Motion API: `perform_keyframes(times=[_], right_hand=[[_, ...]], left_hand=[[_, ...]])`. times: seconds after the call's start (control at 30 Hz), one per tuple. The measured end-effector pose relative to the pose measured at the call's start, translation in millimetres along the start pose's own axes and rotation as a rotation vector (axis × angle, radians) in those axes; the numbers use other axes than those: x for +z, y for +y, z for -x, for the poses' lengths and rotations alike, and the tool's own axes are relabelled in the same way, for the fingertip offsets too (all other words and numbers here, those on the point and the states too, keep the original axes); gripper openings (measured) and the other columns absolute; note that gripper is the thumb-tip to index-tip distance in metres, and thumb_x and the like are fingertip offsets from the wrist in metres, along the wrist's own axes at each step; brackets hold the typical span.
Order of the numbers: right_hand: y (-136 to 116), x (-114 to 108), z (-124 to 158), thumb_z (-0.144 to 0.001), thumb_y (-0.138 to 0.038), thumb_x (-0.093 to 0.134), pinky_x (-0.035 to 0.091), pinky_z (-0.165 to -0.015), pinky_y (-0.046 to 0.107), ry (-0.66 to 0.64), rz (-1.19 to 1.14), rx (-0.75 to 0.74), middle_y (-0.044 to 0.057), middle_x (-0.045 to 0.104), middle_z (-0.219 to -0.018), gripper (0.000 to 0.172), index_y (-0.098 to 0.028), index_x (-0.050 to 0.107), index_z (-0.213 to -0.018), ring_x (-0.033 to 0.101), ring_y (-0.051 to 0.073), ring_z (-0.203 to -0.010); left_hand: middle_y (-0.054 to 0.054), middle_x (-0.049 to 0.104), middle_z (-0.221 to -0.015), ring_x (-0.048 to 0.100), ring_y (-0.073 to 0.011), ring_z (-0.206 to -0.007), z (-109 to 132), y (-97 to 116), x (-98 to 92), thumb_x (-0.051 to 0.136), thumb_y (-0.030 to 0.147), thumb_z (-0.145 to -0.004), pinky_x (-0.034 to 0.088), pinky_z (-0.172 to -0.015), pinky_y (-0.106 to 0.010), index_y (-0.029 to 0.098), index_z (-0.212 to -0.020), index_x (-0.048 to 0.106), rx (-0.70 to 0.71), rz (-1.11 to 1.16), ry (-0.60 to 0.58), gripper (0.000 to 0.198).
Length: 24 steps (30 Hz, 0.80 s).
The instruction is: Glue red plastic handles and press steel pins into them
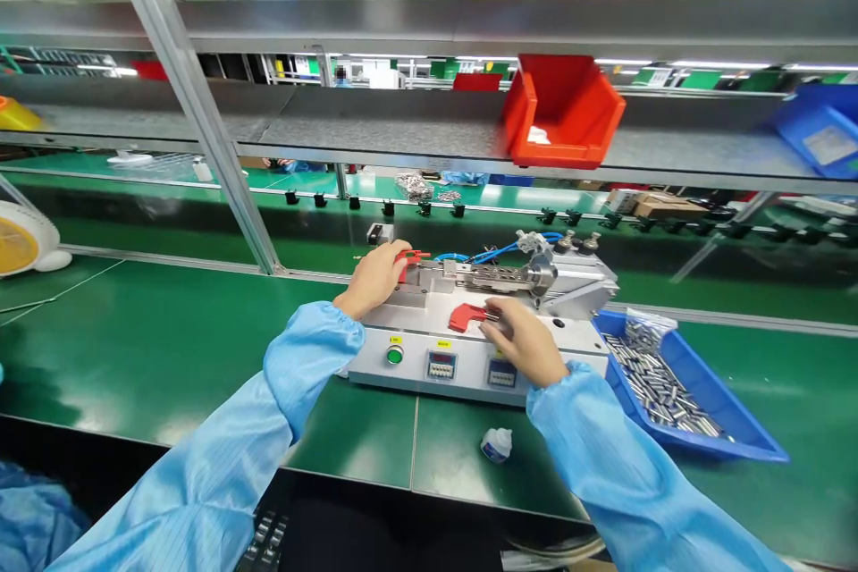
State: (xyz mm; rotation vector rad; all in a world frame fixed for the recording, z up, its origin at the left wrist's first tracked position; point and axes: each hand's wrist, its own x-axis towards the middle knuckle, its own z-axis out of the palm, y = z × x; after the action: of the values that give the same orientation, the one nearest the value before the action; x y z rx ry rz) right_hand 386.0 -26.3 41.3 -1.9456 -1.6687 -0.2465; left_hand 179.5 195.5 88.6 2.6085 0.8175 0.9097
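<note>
A grey-white bench machine [429,365] stands on the green bench, with a metal slide mechanism [500,277] along its top. At its left end, my left hand [379,279] is closed around a red toggle clamp handle [410,259]; the hand hides part of it. My right hand [526,340] is over the front right of the machine's top, fingers curled at the metal stub of a red, angled piece [466,316]. The fingertips partly cover that stub. On the front panel are a green button [394,355] and two small counters [441,365].
Right of the machine, a blue tray [727,416] holds many small metal cylinders [660,380] and a plastic bag. A small white bottle [497,445] lies in front. Overhead, a shelf [402,121] carries a red bin [563,112] and a blue bin [828,134]. A metal post [194,98] rises left.
</note>
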Motion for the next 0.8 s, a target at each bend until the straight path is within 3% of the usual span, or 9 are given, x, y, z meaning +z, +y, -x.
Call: perform_keyframes(times=[0.13, 0.23, 0.37, 0.53, 0.6, 0.7, 0.8], right_hand=[[-1, 2, 4, -0.1, -0.037, 0.054, 0.06, -0.094, 0.045, 0.007, -0.017, 0.001, 0.012, 0.073, -0.12, 0.032, -0.023, 0.064, -0.127, 0.072, 0.03, -0.11], [0, 4, 6, -0.101, -0.036, 0.053, 0.06, -0.093, 0.045, 0.021, -0.006, 0.005, 0.013, 0.074, -0.119, 0.031, -0.022, 0.064, -0.126, 0.072, 0.03, -0.109], [1, 8, 4, -0.101, -0.034, 0.052, 0.06, -0.09, 0.045, 0.036, 0.025, -0.006, 0.013, 0.074, -0.117, 0.03, -0.021, 0.066, -0.124, 0.073, 0.031, -0.107], [-3, 2, 4, -0.102, -0.038, 0.051, 0.06, -0.094, 0.048, 0.05, -0.018, -0.05, 0.013, 0.074, -0.119, 0.032, -0.024, 0.067, -0.125, 0.072, 0.032, -0.109], [-4, -4, 18, -0.102, -0.041, 0.052, 0.059, -0.099, 0.05, 0.11, -0.037, -0.06, 0.014, 0.073, -0.121, 0.033, -0.024, 0.067, -0.126, 0.071, 0.032, -0.113], [0, -12, 59, -0.102, -0.041, 0.055, 0.057, -0.101, 0.051, 0.309, -0.001, 0.02, 0.014, 0.072, -0.118, 0.03, -0.026, 0.069, -0.122, 0.07, 0.033, -0.113], [6, -8, 102, -0.101, -0.042, 0.056, 0.059, -0.091, 0.048, 0.432, 0.048, 0.163, 0.011, 0.071, -0.099, 0.025, -0.026, 0.07, -0.115, 0.071, 0.03, -0.096]], left_hand=[[-0.012, 0.069, -0.115, 0.071, -0.026, -0.09, 3, 5, 11.4, 0.05, 0.024, -0.106, 0.056, -0.077, -0.036, 0.019, -0.116, 0.074, -0.026, -0.118, -0.064, 0.026], [-0.013, 0.064, -0.126, 0.07, -0.0268, -0.097, 15, 7, 13.7, 0.052, 0.028, -0.106, 0.055, -0.077, -0.036, 0.02, -0.116, 0.075, 0.003, -0.217, -0.066, 0.027], [-0.014, 0.068, -0.112, 0.066, -0.0286, -0.102, 19, 9, 9.6, 0.05, 0.027, -0.107, 0.054, -0.085, -0.039, 0.016, -0.111, 0.077, 0.072, -0.343, -0.056, 0.029], [-0.013, 0.07, -0.099, 0.066, -0.0289, -0.098, 13, 10, -6.2, 0.053, 0.03, -0.106, 0.052, -0.083, -0.039, 0.015, -0.097, 0.077, 0.117, -0.378, -0.13, 0.029], [-0.012, 0.07, -0.098, 0.065, -0.0274, -0.096, 31, 7, -6.9, 0.052, 0.029, -0.106, 0.051, -0.082, -0.038, 0.016, -0.097, 0.075, 0.204, -0.336, -0.095, 0.028], [-0.009, 0.07, -0.092, 0.064, -0.0238, -0.087, 88, -6, 7.9, 0.045, 0.028, -0.108, 0.051, -0.079, -0.036, 0.018, -0.1, 0.072, 0.356, -0.2, 0.034, 0.031], [-0.007, 0.07, -0.088, 0.066, -0.0211, -0.079, 144, -23, 27.7, 0.043, 0.029, -0.109, 0.052, -0.074, -0.033, 0.018, -0.112, 0.069, 0.35, -0.095, 0.075, 0.029]])
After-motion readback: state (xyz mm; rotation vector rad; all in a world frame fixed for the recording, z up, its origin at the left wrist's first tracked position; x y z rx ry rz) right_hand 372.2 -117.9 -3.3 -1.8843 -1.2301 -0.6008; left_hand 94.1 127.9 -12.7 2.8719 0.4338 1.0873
